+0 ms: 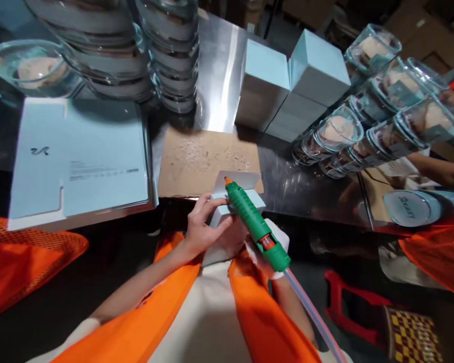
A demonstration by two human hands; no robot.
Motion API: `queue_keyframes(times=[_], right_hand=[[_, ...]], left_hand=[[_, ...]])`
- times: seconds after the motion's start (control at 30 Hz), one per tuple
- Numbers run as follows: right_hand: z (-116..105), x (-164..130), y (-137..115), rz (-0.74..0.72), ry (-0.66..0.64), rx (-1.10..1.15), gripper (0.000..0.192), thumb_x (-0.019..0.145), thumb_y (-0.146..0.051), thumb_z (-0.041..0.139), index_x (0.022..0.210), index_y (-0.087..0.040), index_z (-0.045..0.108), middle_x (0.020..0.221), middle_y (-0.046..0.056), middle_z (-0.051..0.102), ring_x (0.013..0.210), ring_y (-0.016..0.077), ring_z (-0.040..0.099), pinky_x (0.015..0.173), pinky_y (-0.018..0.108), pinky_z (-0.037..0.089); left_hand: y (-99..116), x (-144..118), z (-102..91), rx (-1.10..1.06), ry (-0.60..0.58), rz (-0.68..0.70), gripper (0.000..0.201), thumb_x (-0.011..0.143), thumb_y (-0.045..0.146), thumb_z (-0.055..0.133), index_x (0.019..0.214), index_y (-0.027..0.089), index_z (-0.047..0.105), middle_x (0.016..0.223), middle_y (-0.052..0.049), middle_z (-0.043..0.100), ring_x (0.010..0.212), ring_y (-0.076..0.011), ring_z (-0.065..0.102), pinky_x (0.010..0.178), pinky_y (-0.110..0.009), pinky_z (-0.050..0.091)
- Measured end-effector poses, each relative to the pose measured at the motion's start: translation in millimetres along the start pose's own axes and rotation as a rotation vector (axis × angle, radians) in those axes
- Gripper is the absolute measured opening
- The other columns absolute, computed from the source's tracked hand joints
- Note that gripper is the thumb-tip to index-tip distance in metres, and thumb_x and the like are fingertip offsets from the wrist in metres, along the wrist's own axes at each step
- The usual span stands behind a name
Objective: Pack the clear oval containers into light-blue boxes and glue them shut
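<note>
My left hand [203, 225] grips a small white box [227, 238] by its upper left side, close against my body at the table's edge. One flap of the box stands up at the far side. My right hand [267, 252], in a white glove, is closed around a green glue gun [250, 216]; the gun hides most of those fingers. Its orange nozzle points away from me, over the box opening by the raised flap. A clear glue stick [314, 312] trails from the back of the gun.
A glue-spotted cardboard sheet [208, 156] lies ahead on the metal table [217, 65]. Flat printed cartons [87, 151] are stacked left, near piled glass bowls [174, 55]. Closed white boxes [267, 75] and stacked glass jars [338, 131] stand right. People in orange vests flank me.
</note>
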State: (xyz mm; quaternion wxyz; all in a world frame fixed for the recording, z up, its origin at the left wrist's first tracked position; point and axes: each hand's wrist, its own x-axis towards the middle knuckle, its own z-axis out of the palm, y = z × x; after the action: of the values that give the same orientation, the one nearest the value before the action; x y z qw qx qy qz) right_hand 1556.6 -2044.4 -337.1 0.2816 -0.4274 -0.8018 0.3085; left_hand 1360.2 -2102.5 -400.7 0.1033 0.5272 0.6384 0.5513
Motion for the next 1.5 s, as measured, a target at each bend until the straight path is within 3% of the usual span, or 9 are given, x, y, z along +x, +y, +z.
queue_keyframes(times=[0.33, 0.53, 0.67, 0.87, 1.07, 1.17, 1.23, 1.37, 1.5], right_hand=[[9, 2, 28, 0.121, 0.027, 0.003, 0.030, 0.084, -0.052, 0.075, 0.073, -0.026, 0.065, 0.071, 0.004, 0.067, 0.064, 0.0212, 0.064, 0.063, 0.034, 0.057], [-3, -6, 61, 0.519, 0.099, 0.324, 0.036, 0.078, -0.058, 0.084, 0.077, -0.025, 0.070, 0.063, 0.001, 0.066, 0.056, 0.0199, 0.061, 0.057, 0.036, 0.055], [1, 30, 75, 0.656, 0.174, 0.535, 0.046, 0.072, -0.064, 0.083, 0.090, -0.022, 0.078, 0.074, 0.001, 0.077, 0.048, 0.0136, 0.058, 0.044, 0.027, 0.045], [6, 103, 108, 0.867, -0.127, 0.559, 0.066, 0.087, -0.078, 0.063, 0.080, -0.014, 0.077, 0.063, 0.010, 0.075, 0.045, 0.0176, 0.062, 0.047, 0.030, 0.053], [-27, 103, 104, 0.755, 0.028, 0.087, 0.038, 0.089, -0.055, 0.078, 0.071, -0.022, 0.074, 0.077, 0.011, 0.079, 0.089, 0.0289, 0.078, 0.081, 0.035, 0.061], [-17, 89, 72, 0.507, 0.133, 0.252, 0.036, 0.082, -0.053, 0.084, 0.103, -0.024, 0.081, 0.113, 0.008, 0.083, 0.110, 0.0272, 0.076, 0.097, 0.036, 0.060], [-1, 82, 53, 0.443, 0.003, 0.508, 0.050, 0.075, -0.054, 0.089, 0.113, -0.023, 0.081, 0.115, 0.007, 0.083, 0.106, 0.0266, 0.076, 0.096, 0.038, 0.062], [22, 69, 43, 0.531, -0.093, 0.809, 0.058, 0.066, -0.061, 0.096, 0.107, -0.023, 0.080, 0.102, 0.003, 0.082, 0.094, 0.0238, 0.076, 0.089, 0.037, 0.063], [6, 54, 51, 0.248, -0.204, 0.762, 0.082, 0.070, -0.100, 0.070, 0.098, -0.024, 0.082, 0.118, 0.010, 0.082, 0.117, 0.0313, 0.075, 0.109, 0.048, 0.058]], left_hand=[[-3, -5, -7.3, -0.005, 0.020, -0.056, 0.026, 0.093, 0.043, 0.082, 0.112, 0.026, 0.078, 0.104, -0.005, 0.080, 0.111, -0.0273, 0.069, 0.098, -0.041, 0.058], [-13, -5, -22.0, -0.061, 0.044, -0.067, 0.027, 0.093, 0.043, 0.083, 0.113, 0.025, 0.078, 0.107, -0.006, 0.078, 0.108, -0.0251, 0.068, 0.096, -0.037, 0.055], [-22, -4, -26.9, -0.138, 0.060, -0.126, 0.033, 0.092, 0.051, 0.083, 0.111, 0.024, 0.078, 0.109, -0.006, 0.076, 0.108, -0.0248, 0.068, 0.091, -0.034, 0.054], [-25, -1, -30.4, -0.181, 0.062, -0.135, 0.041, 0.092, 0.061, 0.080, 0.108, 0.024, 0.076, 0.103, -0.005, 0.074, 0.101, -0.0235, 0.069, 0.089, -0.034, 0.055], [-24, 1, -29.4, -0.247, 0.060, -0.176, 0.044, 0.090, 0.064, 0.081, 0.106, 0.024, 0.076, 0.106, -0.006, 0.074, 0.102, -0.0240, 0.070, 0.089, -0.034, 0.057], [-23, 1, -24.5, -0.258, -0.007, -0.187, 0.046, 0.090, 0.068, 0.079, 0.105, 0.024, 0.076, 0.104, -0.007, 0.074, 0.103, -0.0253, 0.071, 0.089, -0.036, 0.058], [-21, 0, -20.9, -0.271, -0.048, -0.162, 0.048, 0.090, 0.070, 0.077, 0.103, 0.024, 0.076, 0.100, -0.007, 0.074, 0.105, -0.0271, 0.072, 0.093, -0.039, 0.059], [-19, -4, -14.8, -0.317, -0.050, -0.150, 0.046, 0.092, 0.069, 0.076, 0.102, 0.024, 0.073, 0.120, -0.011, 0.073, 0.124, -0.0322, 0.070, 0.104, -0.045, 0.056], [-24, -5, -10.7, -0.538, 0.034, -0.176, 0.053, 0.094, 0.061, 0.080, 0.133, 0.035, 0.057, 0.115, -0.006, 0.074, 0.119, -0.0283, 0.076, 0.104, -0.045, 0.059]])
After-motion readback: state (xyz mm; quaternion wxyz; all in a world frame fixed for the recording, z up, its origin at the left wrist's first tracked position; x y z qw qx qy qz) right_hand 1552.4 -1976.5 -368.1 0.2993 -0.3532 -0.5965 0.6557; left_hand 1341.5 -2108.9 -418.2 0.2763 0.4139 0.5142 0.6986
